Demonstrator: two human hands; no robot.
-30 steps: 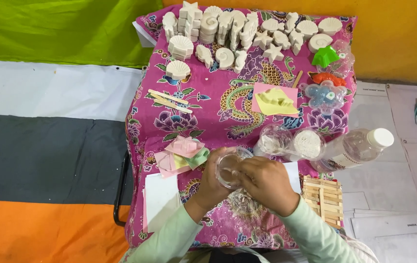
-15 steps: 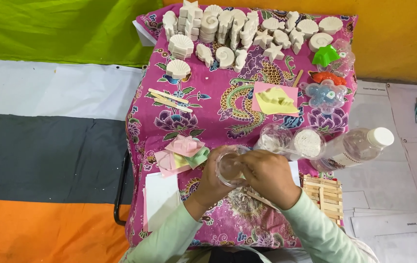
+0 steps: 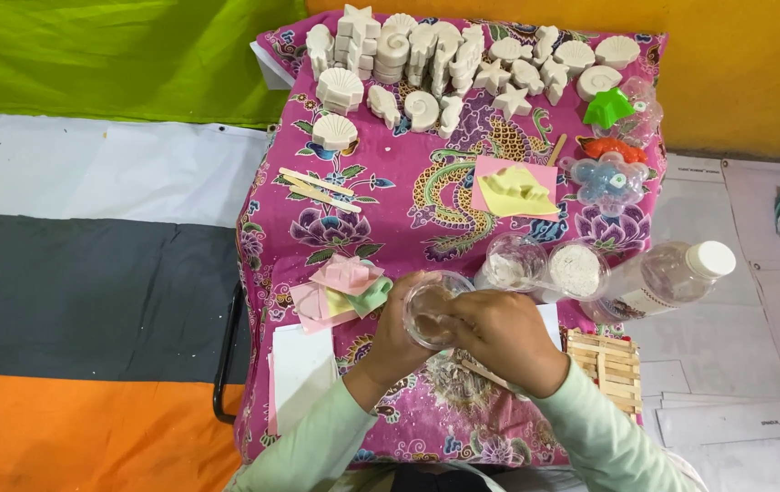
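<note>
My left hand [image 3: 396, 337] grips a clear plastic cup [image 3: 431, 305] from its left side, just above the pink patterned tablecloth [image 3: 390, 196]. My right hand [image 3: 506, 339] is curled at the cup's right rim, fingers reaching into it; I cannot tell whether they pinch anything. Right beside them stand two more clear cups [image 3: 514, 262] with white powder [image 3: 575, 270], and a clear water bottle [image 3: 667, 276] with a white cap lies on its side.
White plaster shells and stars [image 3: 426, 64] fill the table's far edge. Wooden sticks [image 3: 320, 189], yellow and pink moulds [image 3: 514, 187], folded pastel moulds [image 3: 340, 287], coloured moulds [image 3: 610, 150], a stick rack [image 3: 601, 357] and white card [image 3: 303, 374] lie around.
The cup and both hands have shifted slightly; the right hand stays at the cup's rim. Nothing else on the table moved.
</note>
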